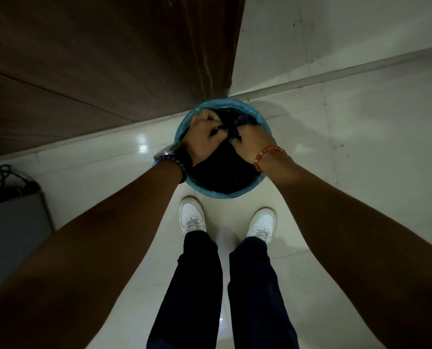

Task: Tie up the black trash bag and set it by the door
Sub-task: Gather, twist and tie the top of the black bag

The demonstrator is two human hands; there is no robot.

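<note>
The black trash bag (222, 170) sits inside a round bin with a blue rim (235, 195) on the floor, right in front of my feet. My left hand (204, 137) grips gathered black plastic at the bag's top on the left side. My right hand (254, 139) grips the bunched plastic on the right. The two fists are close together over the bin's far half. Between them the bag's top is twisted and crumpled. What the bag holds is hidden.
A dark brown wooden door (96, 59) stands just behind the bin, its edge meeting a white wall (335, 34). The floor is glossy white tile (361, 147). A grey box with black cables (8, 192) stands at the left.
</note>
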